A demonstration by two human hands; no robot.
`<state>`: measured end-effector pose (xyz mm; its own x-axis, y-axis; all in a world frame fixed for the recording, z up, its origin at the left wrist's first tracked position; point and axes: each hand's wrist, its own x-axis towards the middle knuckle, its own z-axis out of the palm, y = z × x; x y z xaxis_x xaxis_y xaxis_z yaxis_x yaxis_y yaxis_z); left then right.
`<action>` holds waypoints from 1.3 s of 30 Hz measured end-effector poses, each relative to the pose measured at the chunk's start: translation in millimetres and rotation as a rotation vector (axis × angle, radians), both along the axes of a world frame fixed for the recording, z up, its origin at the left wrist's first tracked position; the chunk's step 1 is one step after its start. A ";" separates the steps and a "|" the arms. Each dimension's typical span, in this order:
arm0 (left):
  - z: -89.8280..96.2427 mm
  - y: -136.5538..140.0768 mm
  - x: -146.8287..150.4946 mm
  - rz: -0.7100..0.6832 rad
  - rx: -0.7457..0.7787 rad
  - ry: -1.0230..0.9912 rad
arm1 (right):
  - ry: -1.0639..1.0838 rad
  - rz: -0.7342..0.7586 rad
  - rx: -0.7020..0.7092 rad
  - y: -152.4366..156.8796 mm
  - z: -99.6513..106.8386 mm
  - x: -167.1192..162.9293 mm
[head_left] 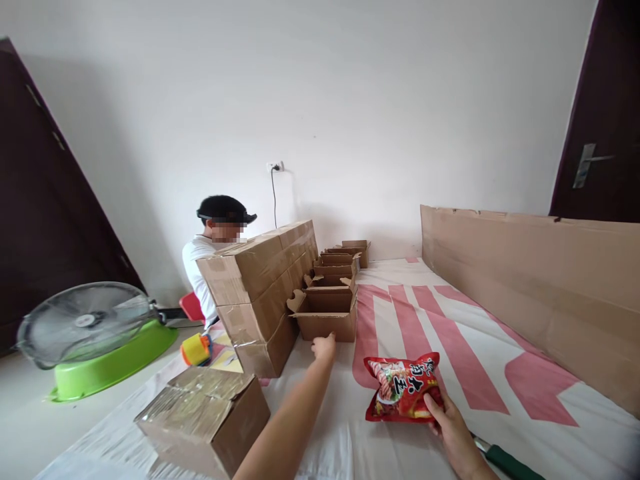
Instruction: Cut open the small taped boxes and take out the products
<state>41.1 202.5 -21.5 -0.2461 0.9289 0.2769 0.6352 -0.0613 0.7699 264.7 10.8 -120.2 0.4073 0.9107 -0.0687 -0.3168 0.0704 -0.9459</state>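
My left hand [324,347] is at the lower front of the nearest open cardboard box [327,327]. Its thumb stands apart from its bent fingers, and I see nothing held in it; whether it touches the box I cannot tell. In my right hand [447,421] is a red food packet [403,388] with large white and black characters and a picture of food. The packet is gripped by its lower right corner, above the white and pink cloth [435,327]. Behind the nearest box, more open boxes [334,272] stand in a row.
Stacked closed boxes [265,287] stand left of the row. A taped box [205,413] lies front left, near an orange-yellow tape dispenser [196,349]. A green-handled tool [510,461] lies by my right wrist. Cardboard [530,280] borders the right. Another person [197,267] sits behind the stack.
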 end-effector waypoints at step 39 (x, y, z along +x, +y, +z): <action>14.5 -154.5 -116.2 -0.536 0.264 0.460 | -0.642 0.369 -0.080 -1.5 -20.5 10.6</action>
